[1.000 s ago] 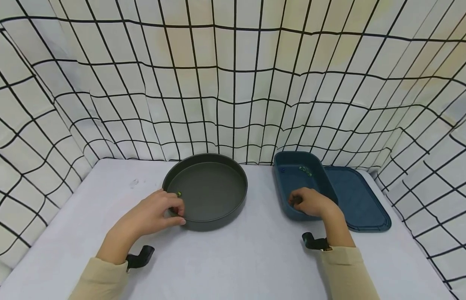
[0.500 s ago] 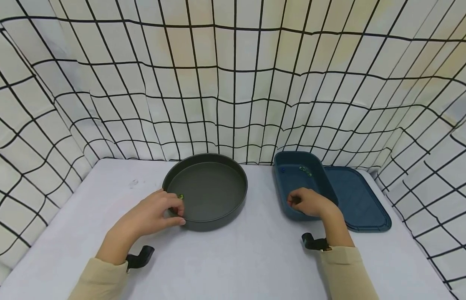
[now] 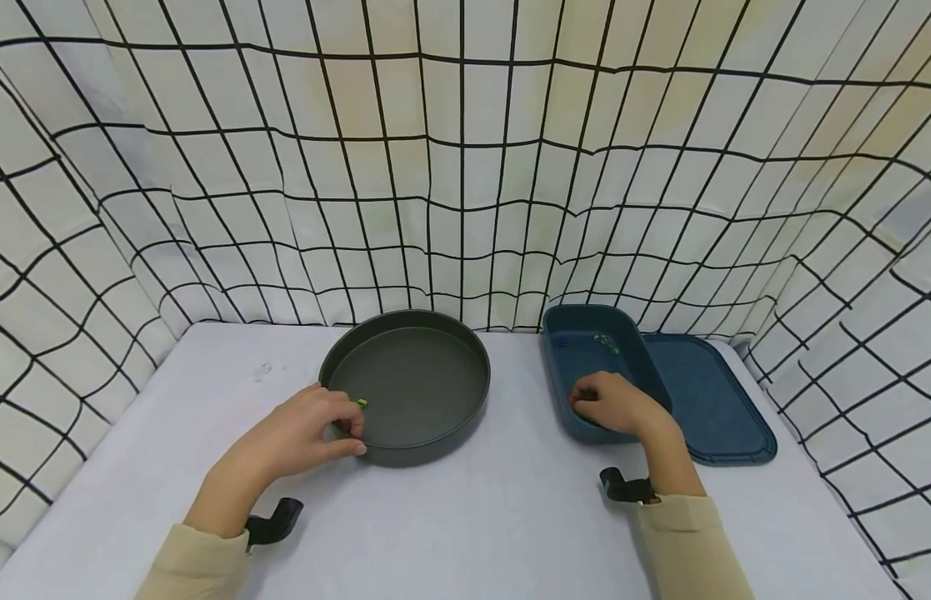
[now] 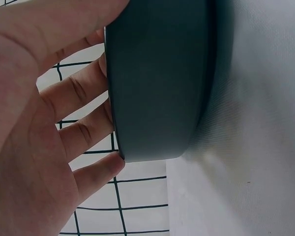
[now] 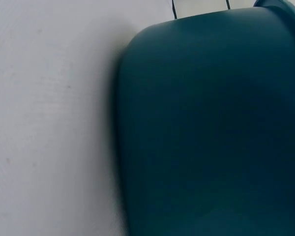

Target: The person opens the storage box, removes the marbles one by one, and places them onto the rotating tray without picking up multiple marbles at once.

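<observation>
A round, dark grey baking pan [image 3: 412,383] stands on the white table. My left hand [image 3: 303,425] holds its near left rim, fingers over the edge and thumb at the near side. In the left wrist view, those fingers [image 4: 91,130] reach behind the rim, and the pan's outer wall [image 4: 157,93] fills the middle. A small green piece [image 3: 362,402] shows in the pan just beyond my fingers. My right hand [image 3: 618,404] reaches into the near end of a blue rectangular container [image 3: 549,367]. Its fingers are curled, and the fingertips are hidden.
Small green bits [image 3: 606,343] and a tiny blue piece [image 3: 563,342] lie at the container's far end. A flat blue lid [image 3: 713,400] lies to the container's right. Behind the table hangs a white cloth with black netting [image 3: 465,200].
The right hand's fingers have drawn closer together inside the container. The green piece in the pan has shifted slightly toward the near side. The left hand keeps its place, while the head view has shifted slightly.
</observation>
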Action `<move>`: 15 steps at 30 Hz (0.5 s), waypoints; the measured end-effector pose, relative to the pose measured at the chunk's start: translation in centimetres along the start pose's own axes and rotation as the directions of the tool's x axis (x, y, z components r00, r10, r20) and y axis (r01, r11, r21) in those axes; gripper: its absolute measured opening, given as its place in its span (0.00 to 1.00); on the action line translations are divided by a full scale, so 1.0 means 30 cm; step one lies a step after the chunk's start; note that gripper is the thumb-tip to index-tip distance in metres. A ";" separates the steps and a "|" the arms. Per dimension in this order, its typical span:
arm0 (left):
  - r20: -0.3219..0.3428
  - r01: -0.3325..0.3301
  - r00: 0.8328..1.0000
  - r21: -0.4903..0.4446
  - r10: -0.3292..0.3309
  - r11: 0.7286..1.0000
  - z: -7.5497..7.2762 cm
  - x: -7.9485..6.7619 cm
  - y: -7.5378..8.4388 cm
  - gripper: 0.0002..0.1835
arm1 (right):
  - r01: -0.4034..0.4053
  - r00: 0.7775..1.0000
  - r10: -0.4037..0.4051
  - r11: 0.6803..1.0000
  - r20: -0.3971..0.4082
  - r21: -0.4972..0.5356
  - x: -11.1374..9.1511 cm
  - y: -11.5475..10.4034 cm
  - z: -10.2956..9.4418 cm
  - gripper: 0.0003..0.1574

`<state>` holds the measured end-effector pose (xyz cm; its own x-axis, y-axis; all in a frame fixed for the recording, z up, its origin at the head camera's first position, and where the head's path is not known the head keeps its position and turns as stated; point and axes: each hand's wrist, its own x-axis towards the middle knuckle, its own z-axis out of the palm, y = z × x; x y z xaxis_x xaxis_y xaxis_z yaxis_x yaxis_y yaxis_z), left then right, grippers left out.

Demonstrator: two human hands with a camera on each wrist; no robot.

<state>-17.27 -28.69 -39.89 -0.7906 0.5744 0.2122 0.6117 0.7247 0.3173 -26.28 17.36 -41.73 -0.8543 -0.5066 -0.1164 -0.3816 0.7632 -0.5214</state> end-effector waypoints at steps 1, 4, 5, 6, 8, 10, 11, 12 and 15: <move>-0.002 0.003 1.000 -0.001 -0.003 1.000 0.001 -0.002 -0.001 0.13 | 0.002 1.000 -0.002 1.000 -0.019 0.005 0.002 0.000 -0.001 0.08; -0.003 0.011 1.000 0.000 -0.011 1.000 0.003 -0.005 -0.002 0.12 | 0.000 0.997 0.004 0.999 -0.081 0.042 0.008 -0.006 -0.002 0.08; -0.003 0.012 1.000 0.000 -0.012 1.000 0.003 -0.005 -0.002 0.12 | 0.000 0.995 0.006 0.998 -0.102 0.058 0.010 -0.009 -0.002 0.08; -0.002 0.013 1.000 0.002 -0.013 1.000 0.003 -0.005 -0.002 0.12 | -0.004 0.992 0.013 0.997 -0.124 0.079 0.011 -0.012 -0.001 0.08; 0.001 0.011 1.000 0.005 -0.011 1.000 0.002 -0.004 -0.001 0.12 | -0.007 0.986 0.028 0.992 -0.165 0.127 0.012 -0.018 0.001 0.08; -0.001 0.010 1.000 0.008 -0.010 1.000 0.002 -0.003 -0.001 0.12 | -0.006 0.979 0.044 0.983 -0.200 0.186 0.012 -0.023 0.002 0.09; -0.001 0.010 1.000 0.009 -0.010 1.000 0.002 -0.004 0.000 0.12 | -0.005 0.975 0.053 0.976 -0.217 0.217 0.010 -0.025 0.001 0.10; -0.002 0.009 1.000 0.009 -0.009 1.000 0.002 -0.004 0.000 0.12 | -0.001 0.970 0.063 0.967 -0.234 0.255 0.009 -0.027 0.000 0.10; -0.006 0.011 1.000 0.007 -0.011 1.000 0.002 -0.011 -0.001 0.13 | 0.019 0.963 0.084 0.928 -0.257 0.373 0.007 -0.033 -0.001 0.12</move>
<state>-17.01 -28.87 -40.03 -0.7976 0.5640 0.2139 0.6029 0.7338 0.3132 -26.10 16.52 -41.22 -0.9453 -0.3203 0.0617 -0.2383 0.5491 -0.8010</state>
